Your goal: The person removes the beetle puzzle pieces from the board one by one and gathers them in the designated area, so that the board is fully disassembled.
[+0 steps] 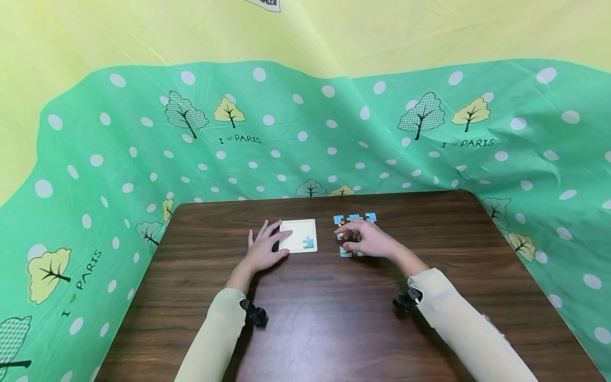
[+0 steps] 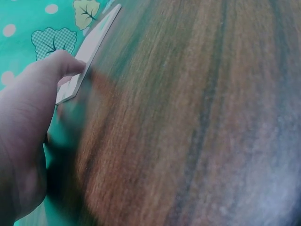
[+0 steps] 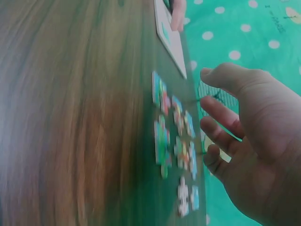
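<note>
My left hand (image 1: 264, 250) rests at the left side of a white puzzle tray (image 1: 297, 228), fingers spread, index finger over its floor and thumb at its near left corner. In the left wrist view the thumb (image 2: 68, 65) touches the tray's edge. One jigsaw piece (image 1: 308, 244) with blue and green print lies in the tray's near right corner. My right hand (image 1: 372, 240) hovers over several loose jigsaw pieces (image 1: 346, 252) to the tray's right, hiding some of them. The right wrist view shows its thumb and loosely bent fingers apart, with nothing between them.
The loose pieces (image 3: 162, 143) lie in rough rows on a dark brown wooden table (image 1: 310, 318). A green and yellow printed cloth (image 1: 305, 122) hangs behind the table and along its sides. Each sleeve cuff carries a small black camera (image 1: 407, 300).
</note>
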{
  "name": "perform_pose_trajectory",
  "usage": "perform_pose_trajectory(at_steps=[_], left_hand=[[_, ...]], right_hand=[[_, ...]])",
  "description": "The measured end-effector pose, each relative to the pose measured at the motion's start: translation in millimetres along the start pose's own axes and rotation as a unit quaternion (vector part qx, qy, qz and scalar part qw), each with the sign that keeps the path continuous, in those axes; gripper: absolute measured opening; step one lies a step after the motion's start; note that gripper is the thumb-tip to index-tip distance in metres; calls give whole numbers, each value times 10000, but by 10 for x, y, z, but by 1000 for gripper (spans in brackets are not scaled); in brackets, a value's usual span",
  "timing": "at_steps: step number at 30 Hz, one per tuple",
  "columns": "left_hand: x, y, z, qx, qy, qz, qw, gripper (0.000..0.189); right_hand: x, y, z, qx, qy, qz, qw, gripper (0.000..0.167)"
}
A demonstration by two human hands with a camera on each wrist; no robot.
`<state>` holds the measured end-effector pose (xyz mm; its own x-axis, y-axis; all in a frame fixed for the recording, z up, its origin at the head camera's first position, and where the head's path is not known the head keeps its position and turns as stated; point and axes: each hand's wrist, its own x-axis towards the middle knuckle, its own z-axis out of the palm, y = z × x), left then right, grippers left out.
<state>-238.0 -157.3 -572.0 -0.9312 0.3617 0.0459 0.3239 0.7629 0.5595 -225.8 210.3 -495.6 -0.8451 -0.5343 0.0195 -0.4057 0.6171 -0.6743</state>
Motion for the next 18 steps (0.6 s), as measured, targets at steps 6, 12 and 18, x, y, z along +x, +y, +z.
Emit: perform_pose_trajectory(at_steps=[6,12,18], left_hand=[[0,0,9,121,16,-65,9999,64],[15,-7,28,160,90,-101,9998,64],[6,11,20,65,151,-52,9999,71]], right_hand=[[136,-152,100,119,-86,-131,9998,41],[289,-277,228,123,-50,-331,9994,40],[427,-370,366,145,40,-274,9995,43]])
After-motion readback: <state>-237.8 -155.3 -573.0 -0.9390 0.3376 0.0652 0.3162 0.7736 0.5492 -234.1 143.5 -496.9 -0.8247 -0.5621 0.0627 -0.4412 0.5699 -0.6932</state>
